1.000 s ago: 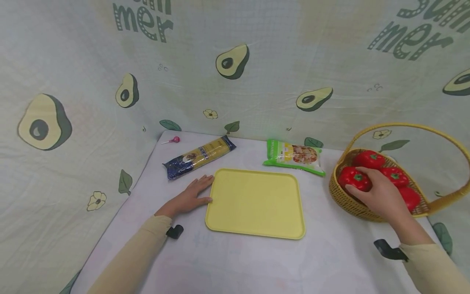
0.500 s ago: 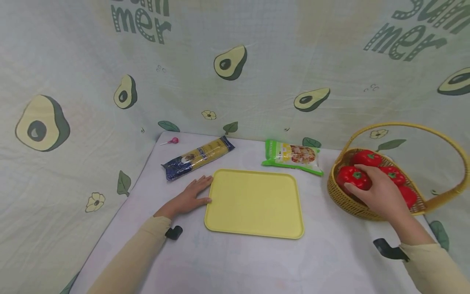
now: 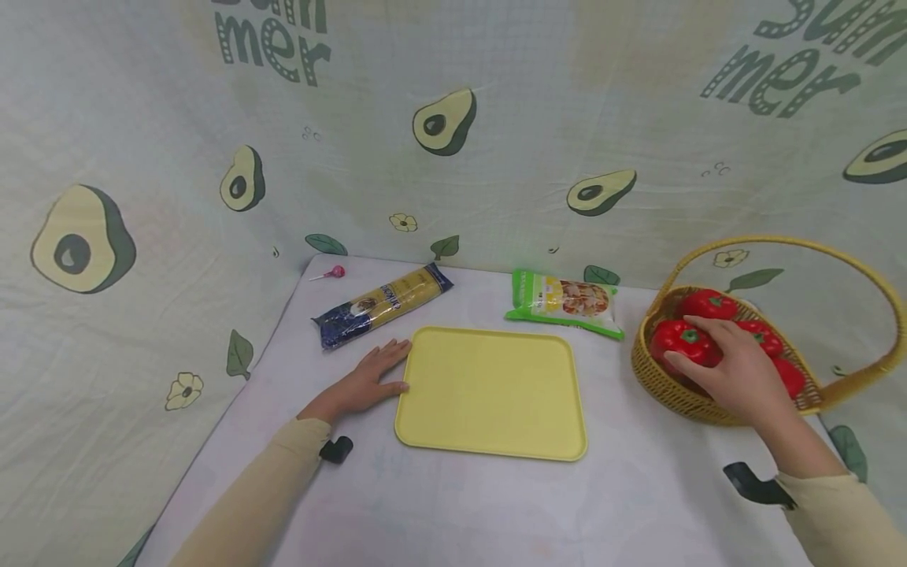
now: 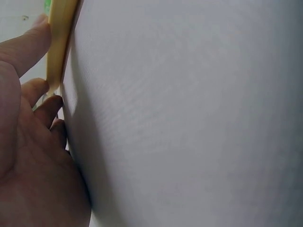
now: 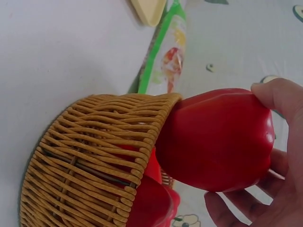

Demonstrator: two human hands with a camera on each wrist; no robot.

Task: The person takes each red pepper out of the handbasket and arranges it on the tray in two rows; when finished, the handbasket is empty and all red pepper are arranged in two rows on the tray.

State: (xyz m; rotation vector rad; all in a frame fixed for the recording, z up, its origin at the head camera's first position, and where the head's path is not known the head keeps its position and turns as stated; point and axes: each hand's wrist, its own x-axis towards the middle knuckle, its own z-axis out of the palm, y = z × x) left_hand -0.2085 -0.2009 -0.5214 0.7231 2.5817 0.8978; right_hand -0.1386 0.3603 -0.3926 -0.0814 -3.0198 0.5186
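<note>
My right hand (image 3: 733, 368) grips a red bell pepper (image 3: 684, 342) at the left side of a wicker basket (image 3: 669, 390). In the right wrist view the thumb and fingers curl round one end of that bell pepper (image 5: 215, 139), whose other end is at the basket rim (image 5: 163, 118). Several more red peppers (image 3: 708, 304) lie in the basket, partly hidden by the hand. At the left edge of a yellow tray (image 3: 491, 394), my left hand (image 3: 361, 379) rests with fingers spread and fairly straight. The left wrist view shows its thumb and fingertips against the tray's side (image 4: 60, 42).
Behind the tray lie a blue-and-gold pasta packet (image 3: 384, 305) and a green-edged food packet (image 3: 567, 303). A pink lollipop (image 3: 337, 271) is at the back left corner. The basket's tall handle (image 3: 786, 241) arches over it. Printed cloth (image 3: 524, 157) hangs at the back.
The head view has shifted very slightly. Both hands stay nearly where they were, the right on the bell pepper and the left at the tray.
</note>
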